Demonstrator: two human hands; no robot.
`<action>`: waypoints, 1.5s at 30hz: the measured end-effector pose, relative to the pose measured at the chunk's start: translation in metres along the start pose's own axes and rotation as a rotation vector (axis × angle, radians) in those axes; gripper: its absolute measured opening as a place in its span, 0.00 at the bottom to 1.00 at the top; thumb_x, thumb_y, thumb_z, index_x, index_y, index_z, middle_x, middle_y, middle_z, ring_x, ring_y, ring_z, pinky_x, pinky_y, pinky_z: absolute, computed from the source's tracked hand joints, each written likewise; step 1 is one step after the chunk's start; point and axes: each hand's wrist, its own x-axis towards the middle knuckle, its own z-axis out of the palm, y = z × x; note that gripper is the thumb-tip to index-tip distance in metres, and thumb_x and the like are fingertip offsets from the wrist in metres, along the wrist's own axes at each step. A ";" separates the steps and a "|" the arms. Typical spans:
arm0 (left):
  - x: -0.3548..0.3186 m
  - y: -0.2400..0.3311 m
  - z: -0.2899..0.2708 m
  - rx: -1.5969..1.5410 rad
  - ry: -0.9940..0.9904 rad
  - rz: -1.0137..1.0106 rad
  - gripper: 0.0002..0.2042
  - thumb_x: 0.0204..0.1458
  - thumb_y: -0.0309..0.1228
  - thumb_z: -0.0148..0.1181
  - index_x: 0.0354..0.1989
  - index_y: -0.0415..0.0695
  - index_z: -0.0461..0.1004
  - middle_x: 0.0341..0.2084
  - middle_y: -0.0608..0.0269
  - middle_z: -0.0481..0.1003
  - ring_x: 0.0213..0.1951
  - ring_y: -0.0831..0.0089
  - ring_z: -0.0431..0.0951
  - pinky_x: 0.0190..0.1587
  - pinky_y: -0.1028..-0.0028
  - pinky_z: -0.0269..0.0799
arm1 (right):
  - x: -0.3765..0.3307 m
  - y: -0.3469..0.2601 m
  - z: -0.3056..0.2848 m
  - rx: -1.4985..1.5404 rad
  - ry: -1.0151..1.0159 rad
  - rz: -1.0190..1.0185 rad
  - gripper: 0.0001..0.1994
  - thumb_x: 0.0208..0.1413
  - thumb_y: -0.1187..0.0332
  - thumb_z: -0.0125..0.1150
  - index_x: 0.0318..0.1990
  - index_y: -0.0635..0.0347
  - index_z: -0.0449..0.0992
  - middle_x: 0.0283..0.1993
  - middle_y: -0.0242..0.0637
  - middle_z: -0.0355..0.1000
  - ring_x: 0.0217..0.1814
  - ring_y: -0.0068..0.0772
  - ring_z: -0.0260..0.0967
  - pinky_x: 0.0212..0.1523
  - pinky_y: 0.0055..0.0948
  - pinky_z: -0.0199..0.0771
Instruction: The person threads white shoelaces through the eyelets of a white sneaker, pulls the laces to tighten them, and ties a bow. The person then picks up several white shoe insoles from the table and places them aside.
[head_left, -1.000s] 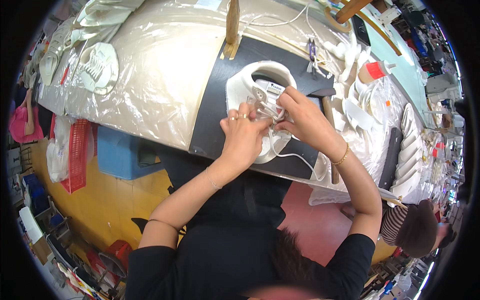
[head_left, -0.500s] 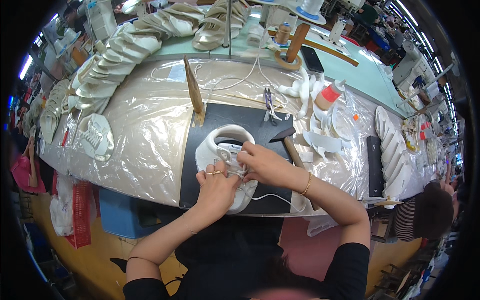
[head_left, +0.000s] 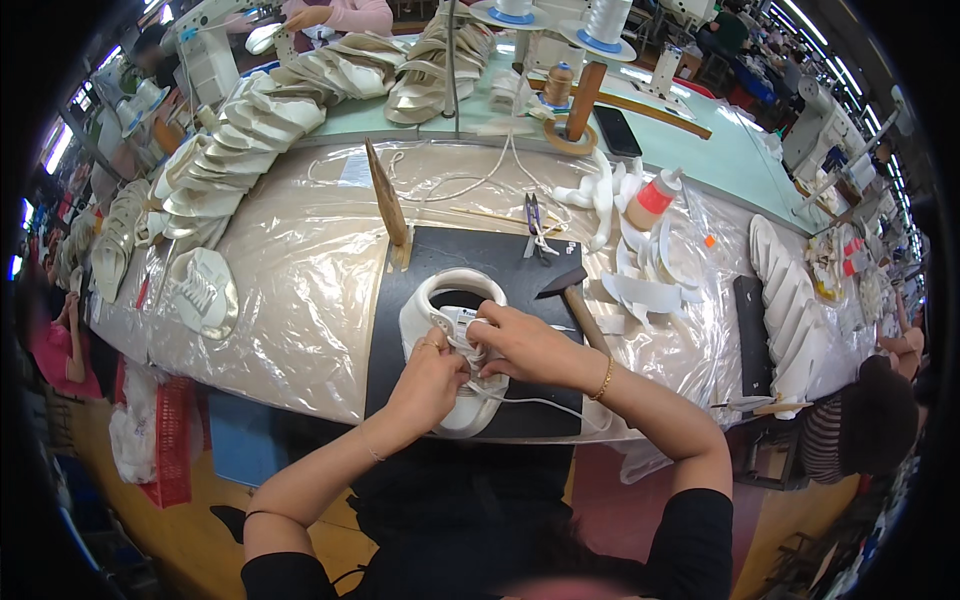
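Note:
A white shoe upper lies on the black mat, its collar opening facing away from me. My left hand is closed at the lacing area, fingers pinching the eyelet edge and lace from the left side. From the right, my right hand pinches the lace near the tongue, its fingertips almost touching the left ones. A loose end of white shoelace trails rightward over the mat. The fingers partly hide the eyelets and the crossed laces.
Right of the shoe lies a hammer; beyond are thread snips and a red-labelled bottle. A wooden spike stands at the mat's far left. Another laced upper lies left, below stacked uppers. White pieces lie right.
The view has tilted, so the table sits lower in it. My hands stay at the lacing, with the left fingers now drawn closer together. A person's pink sleeves show at the far machine.

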 end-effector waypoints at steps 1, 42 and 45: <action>-0.002 0.002 0.000 0.022 -0.012 -0.027 0.03 0.48 0.22 0.63 0.31 0.37 0.78 0.39 0.47 0.65 0.42 0.50 0.70 0.45 0.60 0.69 | 0.000 -0.001 0.000 0.010 0.003 -0.001 0.24 0.40 0.68 0.75 0.44 0.58 0.68 0.46 0.44 0.63 0.47 0.52 0.68 0.47 0.45 0.71; -0.063 -0.153 -0.150 -1.426 0.628 -0.039 0.09 0.64 0.30 0.51 0.30 0.43 0.69 0.26 0.63 0.70 0.30 0.72 0.70 0.45 0.67 0.70 | 0.010 -0.022 0.003 0.004 -0.016 0.137 0.13 0.52 0.63 0.68 0.38 0.58 0.73 0.42 0.39 0.66 0.43 0.46 0.70 0.44 0.42 0.70; -0.097 -0.205 -0.220 -1.465 0.732 -0.055 0.05 0.60 0.23 0.54 0.32 0.39 0.67 0.27 0.63 0.67 0.31 0.72 0.67 0.45 0.68 0.67 | 0.010 -0.022 0.002 -0.004 -0.005 0.115 0.12 0.52 0.63 0.68 0.38 0.58 0.73 0.42 0.39 0.66 0.43 0.46 0.70 0.43 0.42 0.71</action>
